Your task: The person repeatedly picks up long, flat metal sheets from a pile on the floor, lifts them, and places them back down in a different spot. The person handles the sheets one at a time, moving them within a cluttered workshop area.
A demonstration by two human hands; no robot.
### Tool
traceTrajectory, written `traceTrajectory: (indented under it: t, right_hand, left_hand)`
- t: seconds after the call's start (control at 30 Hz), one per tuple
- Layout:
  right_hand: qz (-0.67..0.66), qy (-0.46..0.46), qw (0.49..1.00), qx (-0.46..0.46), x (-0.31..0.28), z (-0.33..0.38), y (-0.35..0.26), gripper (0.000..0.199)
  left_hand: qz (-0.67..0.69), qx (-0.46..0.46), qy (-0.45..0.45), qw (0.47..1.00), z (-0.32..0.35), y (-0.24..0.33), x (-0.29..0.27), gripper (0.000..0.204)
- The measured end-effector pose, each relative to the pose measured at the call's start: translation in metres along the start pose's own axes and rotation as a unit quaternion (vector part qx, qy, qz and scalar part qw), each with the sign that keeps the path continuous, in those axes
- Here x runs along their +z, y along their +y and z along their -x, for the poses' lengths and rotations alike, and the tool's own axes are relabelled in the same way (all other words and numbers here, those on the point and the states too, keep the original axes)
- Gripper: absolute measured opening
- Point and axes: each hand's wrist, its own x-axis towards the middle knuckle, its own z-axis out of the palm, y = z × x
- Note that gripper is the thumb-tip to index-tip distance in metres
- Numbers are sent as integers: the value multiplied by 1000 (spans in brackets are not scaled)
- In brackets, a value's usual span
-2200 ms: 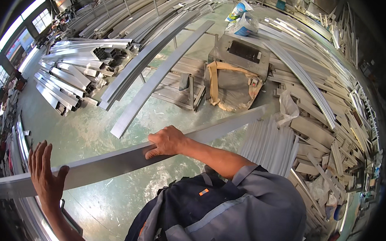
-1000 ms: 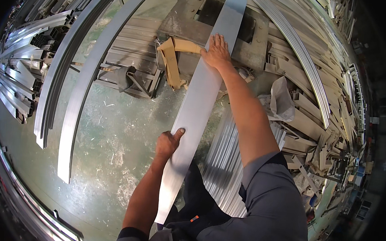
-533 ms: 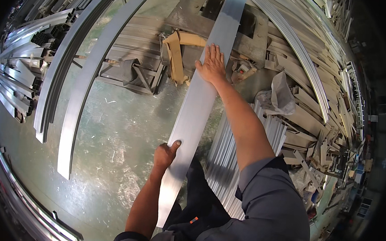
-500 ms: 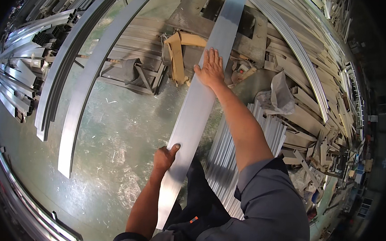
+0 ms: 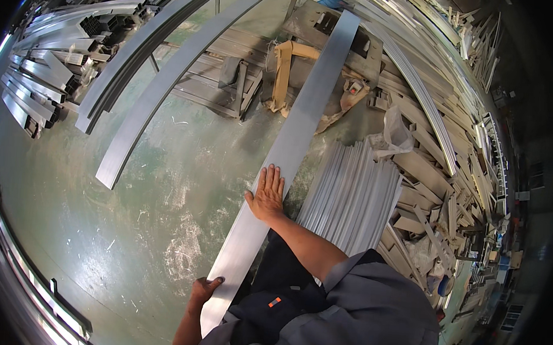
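You're steadying the long flat grey aluminium strip (image 5: 291, 141) over the green floor (image 5: 158, 215), right hand (image 5: 267, 194) lying flat on top, left hand (image 5: 204, 290) pinching its near edge; looks stiff, light, slick, so grip the edges

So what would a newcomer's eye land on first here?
The long flat grey metal strip running up the middle of the view, with the right hand pressed flat on it and the left hand gripping its near edge. Right of it lies a stack of ribbed silver metal profiles.
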Motion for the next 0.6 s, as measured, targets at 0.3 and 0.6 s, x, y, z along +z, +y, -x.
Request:
traceTrajectory:
  t: [0.3, 0.6]
  right_hand:
    - [-85, -66, 992, -69, -17, 140, -77, 94]
    - [-520, -168, 773, 321, 0, 118, -18, 56]
  left_hand:
    - [85, -14, -61, 994, 126, -143, -28, 63]
    - [-296, 262, 182, 900, 107, 14, 18, 34]
